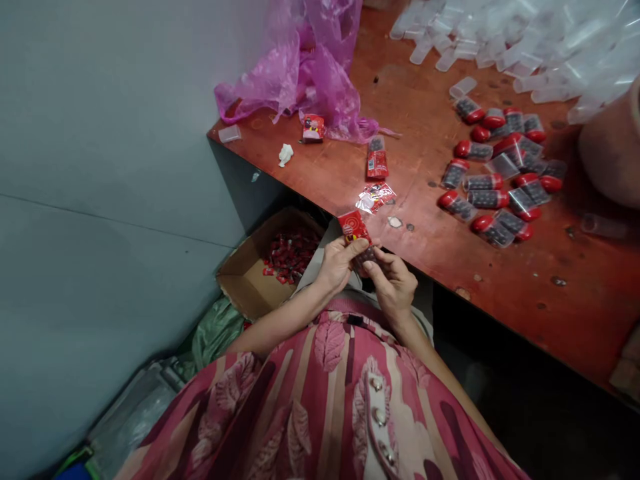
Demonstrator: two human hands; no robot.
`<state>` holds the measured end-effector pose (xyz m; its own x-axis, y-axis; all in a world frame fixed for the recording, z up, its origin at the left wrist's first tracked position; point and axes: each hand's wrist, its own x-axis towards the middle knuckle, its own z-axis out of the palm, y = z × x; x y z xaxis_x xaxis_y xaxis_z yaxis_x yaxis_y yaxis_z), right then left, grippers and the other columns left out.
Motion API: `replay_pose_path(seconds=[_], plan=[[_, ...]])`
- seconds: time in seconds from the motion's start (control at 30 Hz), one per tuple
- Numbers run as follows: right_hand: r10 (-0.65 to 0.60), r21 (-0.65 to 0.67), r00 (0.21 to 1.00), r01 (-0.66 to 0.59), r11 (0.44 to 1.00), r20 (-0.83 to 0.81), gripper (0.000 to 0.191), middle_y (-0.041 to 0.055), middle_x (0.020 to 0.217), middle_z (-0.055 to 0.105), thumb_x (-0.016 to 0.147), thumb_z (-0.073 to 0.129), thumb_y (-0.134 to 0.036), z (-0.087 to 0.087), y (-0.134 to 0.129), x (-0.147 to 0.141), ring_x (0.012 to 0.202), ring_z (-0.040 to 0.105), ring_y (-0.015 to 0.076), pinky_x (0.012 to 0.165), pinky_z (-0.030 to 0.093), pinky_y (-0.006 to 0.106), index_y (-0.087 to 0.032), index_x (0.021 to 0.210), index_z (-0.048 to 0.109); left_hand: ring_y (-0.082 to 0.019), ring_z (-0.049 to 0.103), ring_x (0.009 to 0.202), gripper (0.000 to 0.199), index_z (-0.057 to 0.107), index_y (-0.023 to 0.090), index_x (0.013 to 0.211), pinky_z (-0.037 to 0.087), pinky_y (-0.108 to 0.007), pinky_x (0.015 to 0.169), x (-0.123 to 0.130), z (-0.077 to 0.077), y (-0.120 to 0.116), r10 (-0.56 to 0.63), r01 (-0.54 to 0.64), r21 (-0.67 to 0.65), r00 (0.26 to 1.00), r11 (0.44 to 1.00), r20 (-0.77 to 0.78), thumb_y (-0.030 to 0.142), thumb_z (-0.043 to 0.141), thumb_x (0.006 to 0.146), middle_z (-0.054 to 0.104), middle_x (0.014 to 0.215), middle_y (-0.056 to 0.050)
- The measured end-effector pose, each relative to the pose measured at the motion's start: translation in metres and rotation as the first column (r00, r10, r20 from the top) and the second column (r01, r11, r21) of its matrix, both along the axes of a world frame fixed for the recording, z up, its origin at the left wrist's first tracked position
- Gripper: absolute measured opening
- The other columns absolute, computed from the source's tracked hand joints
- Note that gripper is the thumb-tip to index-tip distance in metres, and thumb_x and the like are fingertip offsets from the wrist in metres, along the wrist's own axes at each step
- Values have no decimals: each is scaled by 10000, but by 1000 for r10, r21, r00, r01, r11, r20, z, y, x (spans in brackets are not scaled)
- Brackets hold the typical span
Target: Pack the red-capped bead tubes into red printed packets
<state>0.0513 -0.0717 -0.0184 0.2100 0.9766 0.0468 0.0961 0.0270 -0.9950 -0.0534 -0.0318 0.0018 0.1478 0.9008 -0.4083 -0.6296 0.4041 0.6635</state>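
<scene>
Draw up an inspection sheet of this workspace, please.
Surface: red wooden table, stained and knotted.
Job's things: red packet in hand; red-ended tubes with dark contents grouped at right; translucent tubes heaped behind.
Clutter: pink plastic bag, crumpled white scrap.
Grippers: bare left hand and right hand, both on the red packet.
Cables: nothing seen.
Surroundings: grey wall at left; cardboard box of small red items below table level.

No readable lettering; print on the red packets (353,225) too small and blurred to read
</scene>
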Motion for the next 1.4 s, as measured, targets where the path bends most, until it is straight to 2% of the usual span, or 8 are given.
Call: replay_pose_path(seconds=[0.17, 0.4, 0.63, 0.77, 0.83, 0.93, 1.1, 1.4], plan=[[-101, -136, 934, 57, 989, -344, 230, -57, 617, 665, 678, 742, -283, -2, 11, -1, 463, 629, 104, 491, 563, 233, -184, 784, 563, -55, 462, 496, 358, 683, 97, 765, 356, -201, 479, 0, -8, -6, -105, 105, 3, 993, 994, 59, 374, 789, 565, 631, 641, -29], [103, -177, 901, -192, 965, -421, 368, -89, 553, 615, 607, 782, -298, -8, 29, 3, 364, 566, 97, 356, 483, 203, -211, 681, 433, -95, 507, 494, 338, 670, 70, 748, 412, -248, 517, -10, -5, -3, -239, 240, 1, 965, 971, 109, 351, 783, 597, 577, 568, -19], [120, -204, 929, -201, 958, -350, 310, -45, 609, 672, 659, 741, -298, -2, 28, 9, 456, 614, 110, 434, 507, 212, -194, 835, 508, -202, 647, 954, 349, 633, 136, 892, 496, -326, 863, -53, -29, -10, 306, -296, -197, 952, 935, 23, 457, 635, 756, 674, 1030, -121], [54, -224, 952, -125, 966, -300, 255, -40, 604, 666, 713, 696, -330, -5, 32, 19, 439, 603, 102, 415, 481, 199, -190, 819, 511, -211, 669, 874, 409, 607, 152, 1022, 507, -374, 840, -65, -43, -5, 258, -303, -96, 909, 948, -326, 435, 665, 732, 663, 1072, -139], [53, -234, 958, -122, 965, -282, 240, -34, 611, 666, 734, 676, -353, -5, 33, 20, 445, 601, 98, 418, 478, 196, -189, 812, 518, -204, 652, 921, 399, 618, 176, 1070, 488, -368, 871, -57, -39, 8, 222, -144, 180, 792, 973, -568, 421, 642, 755, 661, 1098, -115], [82, -242, 966, -143, 960, -247, 223, -26, 613, 663, 752, 657, -372, -3, 33, 18, 460, 600, 93, 432, 475, 191, -186, 798, 542, -209, 555, 1114, 359, 623, 207, 1122, 390, -367, 987, -38, -28, 42, 312, 308, 458, 422, 834, -851, 402, 556, 828, 628, 1186, -90], [101, -247, 978, -145, 958, -185, 230, -12, 620, 660, 750, 654, -394, 2, 31, 23, 471, 597, 95, 435, 473, 198, -182, 761, 566, -277, 460, 1188, 402, 564, 230, 1221, 339, -451, 973, -8, -25, 95, 429, 652, 259, -114, 713, -896, 398, 485, 864, 561, 1285, -102], [127, -197, 985, -147, 969, -114, 234, -13, 630, 651, 749, 655, -400, 9, 56, 42, 493, 595, 97, 461, 485, 209, -183, 757, 569, -234, 457, 1218, 259, 674, 246, 1013, 288, -455, 1040, 2, -43, 108, 467, 610, 315, -104, 727, -878, 330, 465, 885, 629, 1204, -44]])
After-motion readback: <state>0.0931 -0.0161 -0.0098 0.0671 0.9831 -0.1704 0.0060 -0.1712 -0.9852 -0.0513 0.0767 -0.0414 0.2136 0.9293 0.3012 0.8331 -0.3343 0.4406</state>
